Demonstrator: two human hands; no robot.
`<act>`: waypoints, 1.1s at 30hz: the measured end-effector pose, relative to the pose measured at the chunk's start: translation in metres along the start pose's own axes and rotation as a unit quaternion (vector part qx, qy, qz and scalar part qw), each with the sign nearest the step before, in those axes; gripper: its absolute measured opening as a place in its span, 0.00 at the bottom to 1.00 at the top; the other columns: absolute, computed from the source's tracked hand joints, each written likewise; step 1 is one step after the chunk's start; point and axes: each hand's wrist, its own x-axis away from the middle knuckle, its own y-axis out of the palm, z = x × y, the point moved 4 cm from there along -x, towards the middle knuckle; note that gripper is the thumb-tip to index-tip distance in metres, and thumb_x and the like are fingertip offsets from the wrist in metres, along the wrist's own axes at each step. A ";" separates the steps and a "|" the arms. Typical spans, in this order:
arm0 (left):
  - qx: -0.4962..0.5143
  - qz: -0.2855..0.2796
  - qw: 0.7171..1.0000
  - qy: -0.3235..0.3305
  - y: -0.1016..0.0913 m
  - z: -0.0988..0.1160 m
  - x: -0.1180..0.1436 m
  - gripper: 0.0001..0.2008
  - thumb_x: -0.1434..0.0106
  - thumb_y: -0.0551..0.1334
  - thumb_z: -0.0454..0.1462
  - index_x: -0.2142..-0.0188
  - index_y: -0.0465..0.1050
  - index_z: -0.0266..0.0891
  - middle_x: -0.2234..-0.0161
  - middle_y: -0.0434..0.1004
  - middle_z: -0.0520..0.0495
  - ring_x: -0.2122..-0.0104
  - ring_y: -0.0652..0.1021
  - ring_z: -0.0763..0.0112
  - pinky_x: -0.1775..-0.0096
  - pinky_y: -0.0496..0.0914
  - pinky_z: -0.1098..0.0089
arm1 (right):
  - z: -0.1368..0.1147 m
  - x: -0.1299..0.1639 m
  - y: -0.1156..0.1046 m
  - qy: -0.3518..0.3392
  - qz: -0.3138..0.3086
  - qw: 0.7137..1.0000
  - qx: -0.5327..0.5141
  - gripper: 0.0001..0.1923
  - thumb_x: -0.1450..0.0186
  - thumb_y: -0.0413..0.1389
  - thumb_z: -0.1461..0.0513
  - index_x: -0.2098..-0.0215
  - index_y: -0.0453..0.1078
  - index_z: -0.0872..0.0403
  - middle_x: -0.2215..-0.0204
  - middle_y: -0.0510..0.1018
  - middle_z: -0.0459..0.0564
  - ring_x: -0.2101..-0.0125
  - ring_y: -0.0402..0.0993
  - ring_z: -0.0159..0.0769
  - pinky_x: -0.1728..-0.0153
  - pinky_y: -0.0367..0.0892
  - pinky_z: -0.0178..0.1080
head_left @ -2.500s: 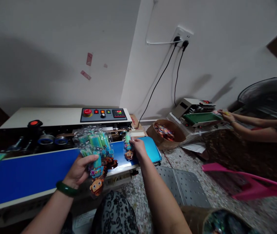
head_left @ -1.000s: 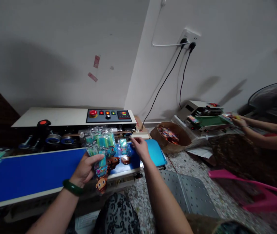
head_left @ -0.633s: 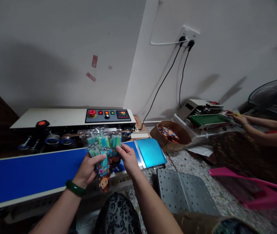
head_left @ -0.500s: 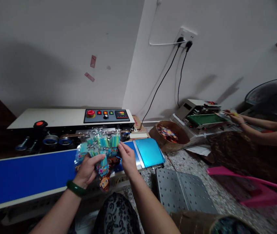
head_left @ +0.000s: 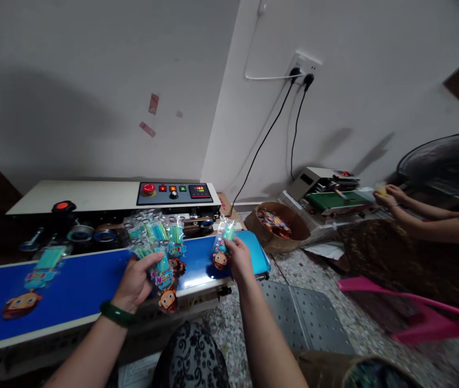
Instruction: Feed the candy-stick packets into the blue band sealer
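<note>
Up close in the head view, the left hand is closed around a fanned bundle of packets, clear bags with turquoise sticks inside and cartoon monkey cards at the bottom; the thumb lies across the front of the bundle, and a green bangle sits on that wrist. The bundle hangs over the near edge of the blue conveyor belt. The right hand pinches a single packet between thumb and fingers, holding it upright at the right end of the belt, just beside the lighter blue end plate. Its monkey card touches or nearly touches the belt; which one cannot be told. Another packet lies flat on the belt well to the left, apart from both hands. Behind the belt stands the sealing machine with its control panel, which carries a red button and a lit display. On the floor to the right sits a round basket of coloured pieces, and beyond it a second small machine with a green belt. A co-worker's hands are near that green belt's right end, one holding something yellow.
</note>
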 end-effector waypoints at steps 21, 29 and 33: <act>-0.020 -0.033 0.999 -0.014 0.007 -0.012 0.003 0.20 0.58 0.67 0.30 0.62 0.70 0.33 0.72 0.77 0.47 0.74 0.77 0.64 0.70 0.73 0.65 | 0.010 0.039 0.061 -0.065 -0.112 0.992 -0.014 0.14 0.49 0.59 0.57 0.66 0.67 0.55 0.72 0.75 0.46 0.72 0.72 0.32 0.71 0.68 0.34; -0.053 -0.017 0.998 -0.006 0.005 -0.005 0.003 0.13 0.59 0.68 0.31 0.72 0.70 0.33 0.75 0.76 0.49 0.77 0.76 0.69 0.72 0.72 0.68 | -0.008 -0.008 -0.003 0.045 0.020 0.990 0.131 0.09 0.51 0.55 0.65 0.72 0.59 0.53 0.83 0.71 0.42 0.84 0.69 0.32 0.83 0.65 0.33; -0.054 -0.033 0.998 -0.012 0.007 -0.005 0.003 0.17 0.60 0.68 0.31 0.68 0.70 0.34 0.74 0.77 0.49 0.77 0.76 0.69 0.72 0.72 0.67 | -0.004 -0.024 0.004 0.069 -0.032 0.983 0.169 0.06 0.53 0.56 0.67 0.77 0.62 0.56 0.87 0.68 0.43 0.88 0.64 0.29 0.86 0.60 0.31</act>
